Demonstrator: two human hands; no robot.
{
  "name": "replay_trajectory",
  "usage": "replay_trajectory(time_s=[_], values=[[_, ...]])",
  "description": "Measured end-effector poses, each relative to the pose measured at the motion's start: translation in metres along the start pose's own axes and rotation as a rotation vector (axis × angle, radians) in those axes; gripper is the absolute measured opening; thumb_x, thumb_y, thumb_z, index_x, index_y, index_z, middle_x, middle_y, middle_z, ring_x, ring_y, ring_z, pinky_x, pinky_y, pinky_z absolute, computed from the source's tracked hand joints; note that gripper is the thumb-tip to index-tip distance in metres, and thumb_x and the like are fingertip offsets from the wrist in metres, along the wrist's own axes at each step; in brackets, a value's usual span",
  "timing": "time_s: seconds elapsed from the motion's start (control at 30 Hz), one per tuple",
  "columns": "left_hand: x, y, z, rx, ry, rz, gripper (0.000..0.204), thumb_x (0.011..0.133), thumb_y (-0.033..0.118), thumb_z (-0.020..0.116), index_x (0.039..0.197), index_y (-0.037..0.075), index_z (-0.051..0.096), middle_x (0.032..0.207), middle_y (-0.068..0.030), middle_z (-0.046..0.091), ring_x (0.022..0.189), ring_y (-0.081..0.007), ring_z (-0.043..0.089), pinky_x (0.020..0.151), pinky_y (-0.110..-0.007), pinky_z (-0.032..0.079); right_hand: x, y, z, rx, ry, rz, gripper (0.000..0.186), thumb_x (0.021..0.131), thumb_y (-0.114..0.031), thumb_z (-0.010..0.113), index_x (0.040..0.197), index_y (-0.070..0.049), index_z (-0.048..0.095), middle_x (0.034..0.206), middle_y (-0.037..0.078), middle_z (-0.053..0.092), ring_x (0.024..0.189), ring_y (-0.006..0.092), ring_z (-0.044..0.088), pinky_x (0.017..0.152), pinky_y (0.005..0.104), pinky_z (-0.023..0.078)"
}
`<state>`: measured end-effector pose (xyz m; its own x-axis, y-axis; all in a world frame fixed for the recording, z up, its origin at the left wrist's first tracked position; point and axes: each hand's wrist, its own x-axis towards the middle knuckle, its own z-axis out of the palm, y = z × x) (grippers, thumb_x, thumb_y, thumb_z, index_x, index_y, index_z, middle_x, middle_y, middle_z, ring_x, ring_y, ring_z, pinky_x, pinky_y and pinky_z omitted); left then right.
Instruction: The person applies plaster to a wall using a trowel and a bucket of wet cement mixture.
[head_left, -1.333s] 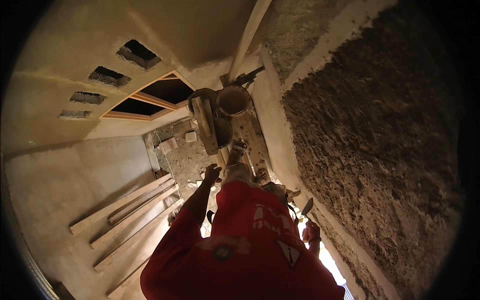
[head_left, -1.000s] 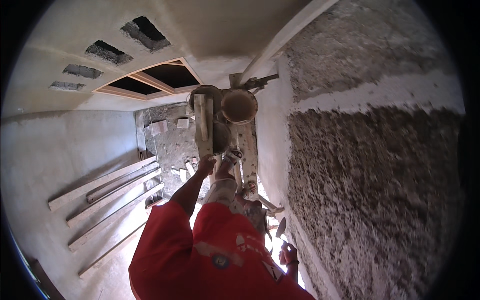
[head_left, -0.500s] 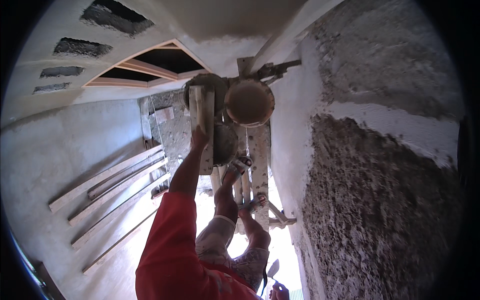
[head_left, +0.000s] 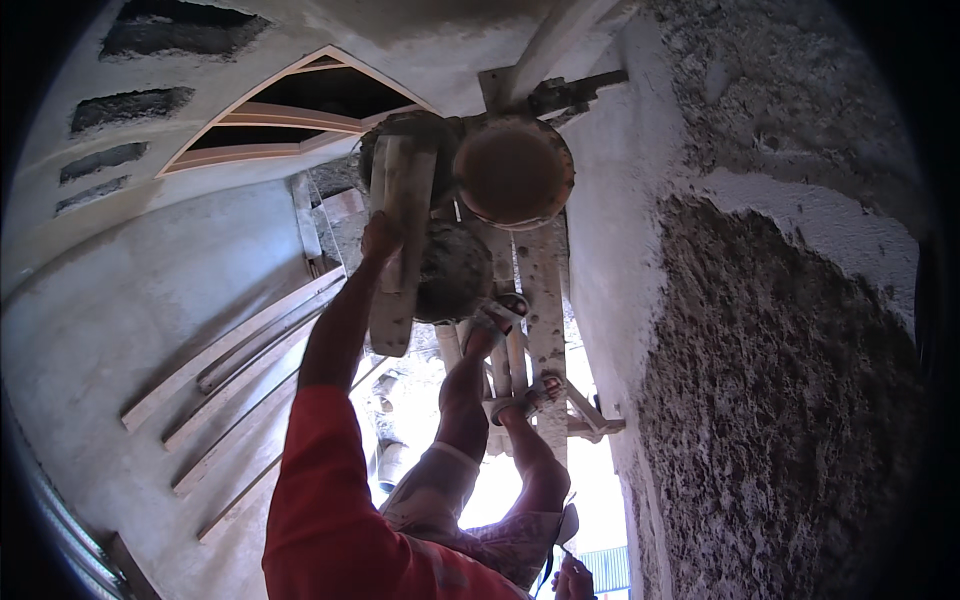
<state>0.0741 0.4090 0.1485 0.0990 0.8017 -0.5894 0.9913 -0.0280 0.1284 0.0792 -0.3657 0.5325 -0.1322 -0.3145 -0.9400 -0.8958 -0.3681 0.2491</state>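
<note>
My left hand (head_left: 382,236) grips a long grey wooden board (head_left: 395,320) with a raised wooden bar on it. The board lies over two mortar-crusted round buckets (head_left: 450,275). Right of the board sits a round pan (head_left: 510,172) with a brown interior. My right hand (head_left: 572,578) is low in the picture, closed on the handle of a small trowel (head_left: 567,525). My sandalled feet (head_left: 500,315) stand on narrow scaffold planks (head_left: 545,270) below the buckets.
A rough-plastered wall (head_left: 760,420) fills the right side. An upright timber (head_left: 555,45) stands behind the buckets. At the left are several slanted wooden boards (head_left: 230,350) against a smooth wall (head_left: 100,330), a timber frame (head_left: 300,110) with dark openings, and several rough wall holes (head_left: 130,110).
My left hand has moved up and forward onto the board. The view has shifted, showing more of my legs, the buckets higher in the picture and the trowel lower.
</note>
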Motion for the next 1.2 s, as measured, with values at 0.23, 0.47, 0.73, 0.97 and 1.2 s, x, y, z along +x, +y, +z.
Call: replay_trajectory(time_s=[0.23,0.47,0.73,0.97,1.2], values=[[0.064,0.019,-0.083,0.279,0.108,0.461,0.054,0.078,0.029,0.07,0.118,-0.002,0.05,0.112,-0.0262,0.06,0.106,-0.0414,0.058,0.091,-0.048,0.048,0.014,-0.043,0.018,-0.456,0.019,-0.108,0.04,0.097,-0.041,0.052,0.114,-0.006,0.064,0.053,0.001,0.05,0.042,0.0102,0.044,0.037,0.0273,0.035],[0.14,0.045,-0.021,0.373,0.109,0.507,0.045,0.082,0.027,0.062,0.121,0.005,0.054,0.119,-0.0196,0.06,0.112,-0.0368,0.057,0.094,-0.045,0.047,0.054,-0.057,0.007,-0.227,0.115,-0.022,0.028,0.089,-0.022,0.065,0.111,-0.006,0.058,0.067,0.008,0.061,0.051,0.018,0.061,0.043,0.0332,0.051],[0.143,0.041,0.019,0.354,0.181,0.361,0.051,0.084,0.021,0.052,0.134,0.011,0.046,0.119,-0.0188,0.059,0.116,-0.0342,0.055,0.099,-0.044,0.043,0.073,-0.181,0.069,-0.694,0.374,-0.404,0.027,0.085,-0.021,0.064,0.108,-0.007,0.059,0.072,0.014,0.062,0.061,0.0229,0.064,0.052,0.0356,0.049],[0.039,0.034,0.018,-0.104,0.655,0.636,0.066,0.083,0.02,0.062,0.141,0.003,0.036,0.133,-0.0237,0.045,0.128,-0.0414,0.04,0.105,-0.05,0.033,0.176,-0.31,0.255,-1.298,0.02,-1.407,0.029,0.082,-0.01,0.06,0.109,-0.003,0.052,0.1,0.02,0.053,0.084,0.0383,0.058,0.074,0.0476,0.05],[-0.096,-0.095,0.094,-0.278,0.37,-0.134,0.079,0.08,0.022,0.071,0.144,-0.001,0.03,0.141,-0.0264,0.038,0.129,-0.0406,0.037,0.105,-0.05,0.034,0.235,-0.359,0.449,-1.166,0.31,-1.581,0.03,0.084,-0.02,0.058,0.108,-0.003,0.055,0.114,0.018,0.053,0.091,0.0381,0.06,0.077,0.0486,0.051]])
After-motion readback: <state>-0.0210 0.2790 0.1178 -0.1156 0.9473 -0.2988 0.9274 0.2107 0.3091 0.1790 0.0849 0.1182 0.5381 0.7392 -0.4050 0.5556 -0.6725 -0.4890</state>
